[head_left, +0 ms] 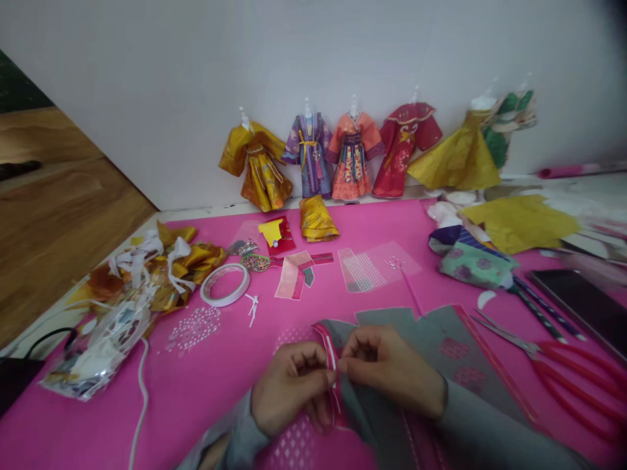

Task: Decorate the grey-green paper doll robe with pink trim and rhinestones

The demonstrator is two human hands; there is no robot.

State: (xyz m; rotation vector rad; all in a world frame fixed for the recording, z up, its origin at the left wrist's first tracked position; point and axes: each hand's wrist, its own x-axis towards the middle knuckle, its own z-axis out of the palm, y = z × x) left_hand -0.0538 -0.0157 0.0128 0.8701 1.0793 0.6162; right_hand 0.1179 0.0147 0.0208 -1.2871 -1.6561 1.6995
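A grey sheet with pink borders and pink flower prints spreads in front of me, perhaps cut paper or cloth. One pink edge is folded up and carries a narrow white strip, like double-sided tape. My left hand pinches this edge from the left, thumb in front and fingers partly behind. On the other side, close to the strip, my right hand has its thumb and forefinger pressed together at the sheet; whether they also grip the strip is too blurred to tell. Below my left hand, a pink piece with white dots partly shows.
Red-handled scissors, a phone and pencils lie at right. Leftward are a tape roll, loose gems, a white cable and scraps in plastic. Several dressed doll forms stand along the wall.
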